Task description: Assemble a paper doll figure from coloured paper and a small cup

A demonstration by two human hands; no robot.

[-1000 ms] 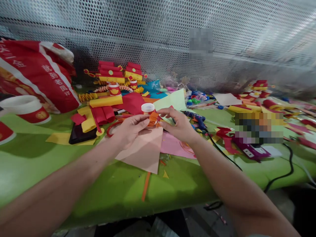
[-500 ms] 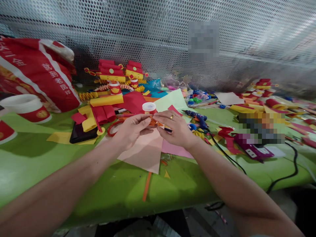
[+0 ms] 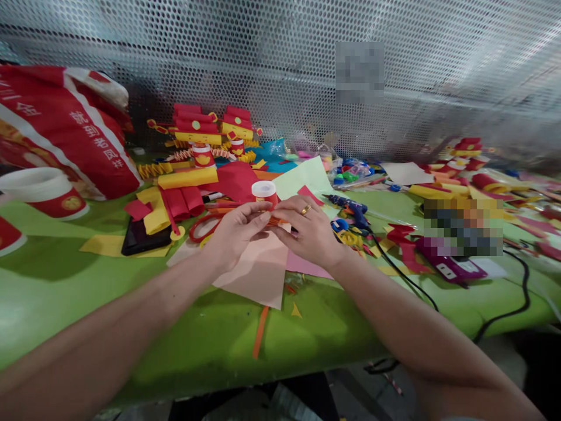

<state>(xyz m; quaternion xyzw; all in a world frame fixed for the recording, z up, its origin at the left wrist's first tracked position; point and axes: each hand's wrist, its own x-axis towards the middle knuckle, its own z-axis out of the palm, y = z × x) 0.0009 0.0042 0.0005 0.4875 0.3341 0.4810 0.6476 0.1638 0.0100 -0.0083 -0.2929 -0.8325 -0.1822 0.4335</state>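
head view: my left hand (image 3: 232, 234) and my right hand (image 3: 309, 231) are meeting near the middle of the frame, and they are holding a small bit of orange paper (image 3: 277, 221) between them. my left thumb and fingers are pinching it in a narrow grip. my right fingers are curling over its other side and are pinching it too. my hands are hiding most of it, so i cannot tell its whole shape. a gold ring (image 3: 305, 209) is shining on my right hand.

a small red and white cup (image 3: 263, 190) is standing just behind my fingertips. pale pink paper (image 3: 258, 269) is lying under my hands, and an orange strip (image 3: 260, 334) is lying below it on the green table (image 3: 201, 345). a blue glue gun (image 3: 350, 208) is resting to the right of my right hand. a black phone (image 3: 144, 238) is lying left of my left hand, with yellow paper (image 3: 156, 217) sitting on it. red and yellow paper figures (image 3: 197, 128) are standing in the upper left, and a big red bag (image 3: 74, 131) is leaning beside them.
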